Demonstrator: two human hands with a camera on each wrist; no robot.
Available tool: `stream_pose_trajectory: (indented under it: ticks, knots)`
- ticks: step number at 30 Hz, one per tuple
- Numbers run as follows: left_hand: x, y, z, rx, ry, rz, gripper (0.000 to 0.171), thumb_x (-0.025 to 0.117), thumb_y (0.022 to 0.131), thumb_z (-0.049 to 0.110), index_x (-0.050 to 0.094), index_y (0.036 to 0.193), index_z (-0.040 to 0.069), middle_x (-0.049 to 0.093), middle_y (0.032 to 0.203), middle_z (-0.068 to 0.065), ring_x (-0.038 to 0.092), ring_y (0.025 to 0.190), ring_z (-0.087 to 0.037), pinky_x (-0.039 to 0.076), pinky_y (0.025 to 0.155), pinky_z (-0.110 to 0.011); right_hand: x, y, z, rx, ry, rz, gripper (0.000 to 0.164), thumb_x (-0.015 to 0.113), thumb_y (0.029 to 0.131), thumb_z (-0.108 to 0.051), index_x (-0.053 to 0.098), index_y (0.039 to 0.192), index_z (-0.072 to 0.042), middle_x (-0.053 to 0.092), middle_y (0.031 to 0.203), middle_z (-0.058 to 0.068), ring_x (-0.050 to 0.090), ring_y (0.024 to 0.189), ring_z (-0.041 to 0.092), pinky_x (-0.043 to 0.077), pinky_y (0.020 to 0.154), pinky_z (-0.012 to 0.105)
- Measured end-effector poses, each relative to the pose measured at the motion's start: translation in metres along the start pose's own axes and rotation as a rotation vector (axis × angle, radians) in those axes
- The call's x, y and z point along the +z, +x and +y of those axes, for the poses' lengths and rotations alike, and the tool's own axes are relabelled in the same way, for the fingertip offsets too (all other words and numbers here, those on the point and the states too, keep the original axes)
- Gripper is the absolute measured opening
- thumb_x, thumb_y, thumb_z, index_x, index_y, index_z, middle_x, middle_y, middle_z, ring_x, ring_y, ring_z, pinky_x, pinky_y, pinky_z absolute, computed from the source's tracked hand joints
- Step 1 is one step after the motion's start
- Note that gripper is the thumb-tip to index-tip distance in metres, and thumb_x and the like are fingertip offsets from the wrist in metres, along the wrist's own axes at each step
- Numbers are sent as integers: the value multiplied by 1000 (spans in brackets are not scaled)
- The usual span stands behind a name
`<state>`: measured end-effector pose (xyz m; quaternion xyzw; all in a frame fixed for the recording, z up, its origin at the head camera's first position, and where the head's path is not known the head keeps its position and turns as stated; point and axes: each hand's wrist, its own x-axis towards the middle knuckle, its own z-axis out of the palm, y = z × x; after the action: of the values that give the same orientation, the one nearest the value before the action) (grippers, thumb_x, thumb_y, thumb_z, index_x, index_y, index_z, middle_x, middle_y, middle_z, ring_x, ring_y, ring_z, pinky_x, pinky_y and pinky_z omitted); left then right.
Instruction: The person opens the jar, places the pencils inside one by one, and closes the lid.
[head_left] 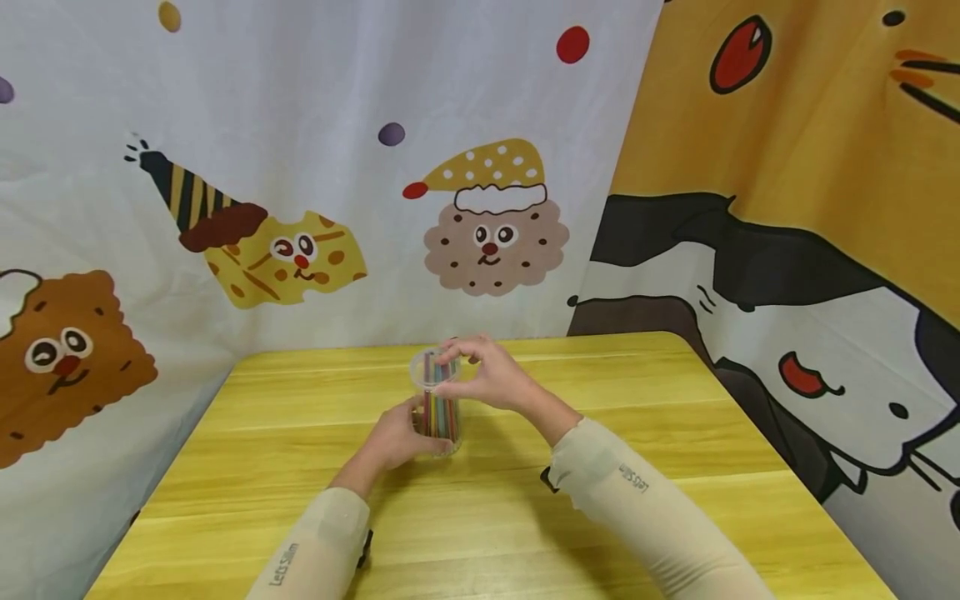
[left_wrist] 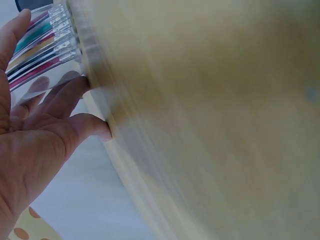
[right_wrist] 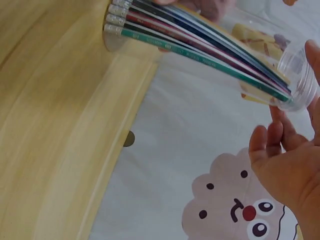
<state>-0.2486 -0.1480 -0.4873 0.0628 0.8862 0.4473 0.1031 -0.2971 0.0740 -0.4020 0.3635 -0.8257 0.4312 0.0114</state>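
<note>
A tall clear plastic jar (head_left: 442,421) stands on the wooden table, holding several colored pencils (right_wrist: 200,52) with their metal-ringed ends at the bottom. My left hand (head_left: 397,435) grips the jar low down, thumb on the near side and fingers around the far side; the left wrist view shows the hand (left_wrist: 42,130) with fingertips at the tabletop. Up at the jar's mouth, my right hand (head_left: 491,375) holds the clear round lid (head_left: 417,368) between thumb and fingers. Seen from the right wrist, the transparent ringed top (right_wrist: 300,75) surrounds the pencils' upper ends, with that hand (right_wrist: 292,160) beside it.
The yellow wood-grain table (head_left: 300,483) spreads around both hands, its far edge just behind the jar. Beyond it hangs a white cloth (head_left: 315,100) with cartoon prints, and an orange cartoon cloth (head_left: 675,108) covers the right side.
</note>
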Motion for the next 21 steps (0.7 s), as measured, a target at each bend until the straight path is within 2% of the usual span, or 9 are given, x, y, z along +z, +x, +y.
stream_pose_trajectory:
  ticks: [3, 8, 11, 13, 16, 21]
  knots:
    - [0, 1, 0, -3, 4, 5, 102, 97, 80, 36, 42, 162, 8, 75, 130, -13, 72, 115, -27, 60, 100, -54, 1, -1, 0, -8, -8, 17, 39, 91, 87, -29, 79, 123, -18, 67, 148, 3, 56, 129, 23, 52, 100, 43]
    - [2, 1, 1, -7, 6, 7, 102, 97, 79, 35, 44, 161, 8, 76, 126, -12, 73, 111, -25, 61, 99, -52, -4, -2, 3, -40, 58, -55, 34, 81, 96, -22, 75, 128, -11, 59, 159, 11, 55, 139, 30, 51, 106, 55]
    - [3, 2, 3, -9, 12, 18, 99, 98, 78, 35, 47, 159, 7, 77, 121, -11, 74, 108, -24, 61, 98, -51, -9, -1, 3, -27, 78, -95, 31, 76, 99, -21, 76, 128, -13, 57, 161, 9, 54, 141, 28, 49, 109, 57]
    - [4, 3, 4, -9, 15, 27, 96, 98, 78, 34, 49, 157, 7, 78, 119, -11, 74, 106, -24, 62, 97, -51, -12, -1, 3, -14, 65, -95, 30, 79, 98, -24, 77, 126, -16, 59, 159, 4, 55, 137, 26, 49, 110, 56]
    - [5, 3, 5, -9, 5, 37, 93, 98, 78, 33, 52, 155, 7, 78, 118, -11, 74, 106, -23, 62, 96, -50, -10, -1, 0, -11, 20, -51, 32, 85, 94, -27, 80, 124, -17, 64, 155, 2, 55, 135, 24, 51, 111, 57]
    - [6, 2, 5, -15, -17, 43, 91, 98, 79, 32, 52, 155, 8, 78, 119, -11, 74, 105, -23, 62, 96, -50, -2, -5, -6, -78, -185, 64, 38, 89, 90, -35, 82, 120, -15, 71, 145, 7, 59, 137, 30, 51, 115, 57]
